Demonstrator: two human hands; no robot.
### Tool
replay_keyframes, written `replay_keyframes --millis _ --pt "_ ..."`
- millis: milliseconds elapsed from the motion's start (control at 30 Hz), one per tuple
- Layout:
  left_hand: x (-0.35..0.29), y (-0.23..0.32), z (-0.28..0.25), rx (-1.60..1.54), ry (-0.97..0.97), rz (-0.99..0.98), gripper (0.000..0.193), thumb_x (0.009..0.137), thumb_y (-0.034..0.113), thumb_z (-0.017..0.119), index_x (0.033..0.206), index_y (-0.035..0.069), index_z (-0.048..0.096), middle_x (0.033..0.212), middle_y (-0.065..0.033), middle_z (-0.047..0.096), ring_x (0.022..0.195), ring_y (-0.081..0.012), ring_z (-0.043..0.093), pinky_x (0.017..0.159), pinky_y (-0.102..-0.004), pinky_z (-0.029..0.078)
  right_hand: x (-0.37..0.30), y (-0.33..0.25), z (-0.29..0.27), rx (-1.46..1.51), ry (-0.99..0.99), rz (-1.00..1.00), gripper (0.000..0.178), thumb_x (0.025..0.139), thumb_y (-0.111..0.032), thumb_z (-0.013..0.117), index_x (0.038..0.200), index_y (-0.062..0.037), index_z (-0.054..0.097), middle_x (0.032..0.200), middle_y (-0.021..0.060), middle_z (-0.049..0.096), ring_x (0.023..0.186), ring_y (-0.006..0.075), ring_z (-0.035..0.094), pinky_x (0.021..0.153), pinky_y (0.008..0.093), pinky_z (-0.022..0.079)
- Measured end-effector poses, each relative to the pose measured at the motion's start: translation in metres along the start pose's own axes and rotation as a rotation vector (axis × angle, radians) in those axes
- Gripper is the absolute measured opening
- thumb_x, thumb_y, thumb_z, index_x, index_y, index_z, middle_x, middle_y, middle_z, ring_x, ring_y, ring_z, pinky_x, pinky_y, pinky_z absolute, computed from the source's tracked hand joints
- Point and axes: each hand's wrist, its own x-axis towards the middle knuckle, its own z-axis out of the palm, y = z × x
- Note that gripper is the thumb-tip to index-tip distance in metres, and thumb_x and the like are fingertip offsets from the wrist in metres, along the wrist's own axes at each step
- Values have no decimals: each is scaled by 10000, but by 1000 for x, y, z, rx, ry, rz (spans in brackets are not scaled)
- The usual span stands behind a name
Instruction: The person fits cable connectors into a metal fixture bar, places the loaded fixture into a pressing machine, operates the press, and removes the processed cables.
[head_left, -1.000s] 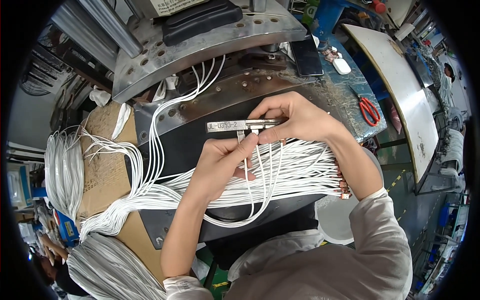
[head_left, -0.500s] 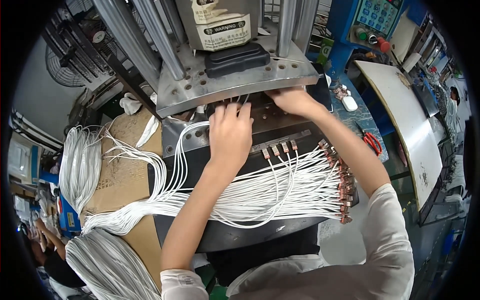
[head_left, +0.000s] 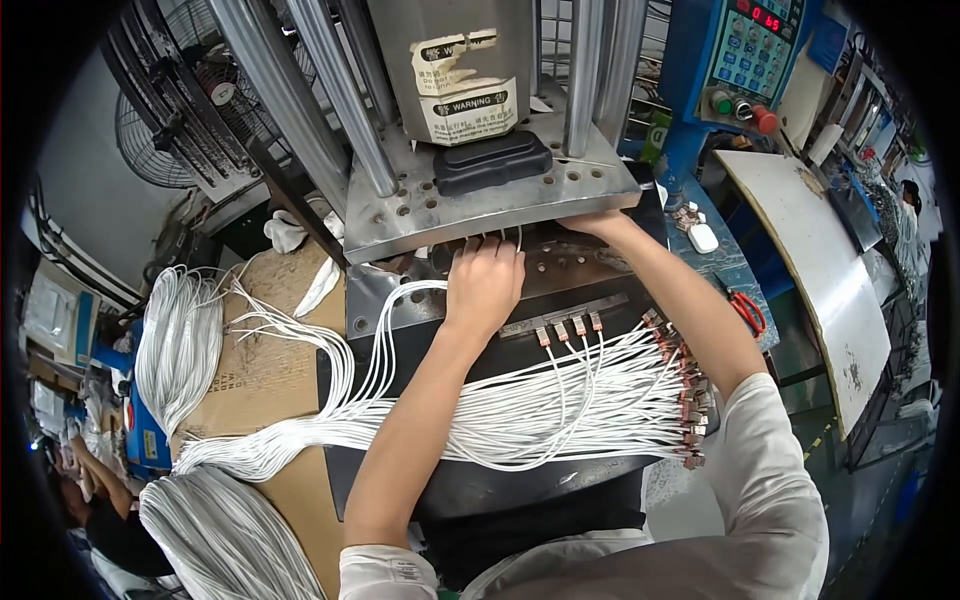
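My left hand [head_left: 486, 288] reaches to the front of a press with its fingers bent down under the raised steel plate [head_left: 400, 232]. Several white cables [head_left: 400, 310] curve up from the left into that hand, and short white cable pieces show just beyond its fingertips. My right hand [head_left: 597, 224] goes under the plate's right side, where its fingers are hidden. Between and below the hands lies the dark steel lower die [head_left: 560, 268]. Several cables with small metal connectors [head_left: 578, 326] rest on a metal strip in front of it.
A wide fan of white cables [head_left: 560, 420] with copper-coloured ends covers the black table. Coiled bundles [head_left: 180, 350] lie on cardboard at left. Steel columns [head_left: 340, 90] flank the press. A blue control box [head_left: 745, 60], red-handled pliers [head_left: 747, 312] and a white board [head_left: 820, 270] stand right.
The whole view has shifted, so the press and table appear lower and slightly to the right. My left fingers stay at the die's front; my right hand remains under the plate.
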Motion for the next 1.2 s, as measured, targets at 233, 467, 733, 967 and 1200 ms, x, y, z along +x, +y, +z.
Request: replay_keyframes --millis 233,467,733,967,1200 --pt "-78 -29 -151 -379 173 175 92 729 64 717 716 40 629 702 -74 593 652 -214 564 591 -313 440 -105 -47 -53 121 89 89 213 853 -196 724 989 -34 708 1042 173 692 1017 379 629 863 452 509" --pt "-85 -97 -172 146 175 -415 285 956 173 636 1180 -4 624 1244 -169 606 1089 -326 586 953 -411 438 -75 -54 -49 310 -19 51 151 828 -121 731 931 -11 718 934 154 707 891 366 666 799 397 537" --pt "-97 66 -182 -308 -286 -191 326 820 225 791 1060 34 677 1122 -113 637 1101 -300 573 951 -445 422 -137 -23 -132 717 -763 280 114 851 -70 682 929 12 680 867 151 708 832 372 670 772 407 533" --pt "-49 129 -103 -337 -469 -98 509 859 381 741 1121 -44 638 1038 -174 641 960 -322 600 805 -454 481 -143 -58 -89 362 -490 88 246 950 -75 611 1164 43 627 1097 128 687 1046 197 646 909 334 491" --pt "-34 119 -93 -323 -372 -163 383 876 310 721 1020 -35 639 938 -179 643 836 -338 621 714 -446 507 -77 -43 -66 1062 -474 449 294 1000 -122 558 1253 20 607 1135 111 682 998 185 619 949 343 478"
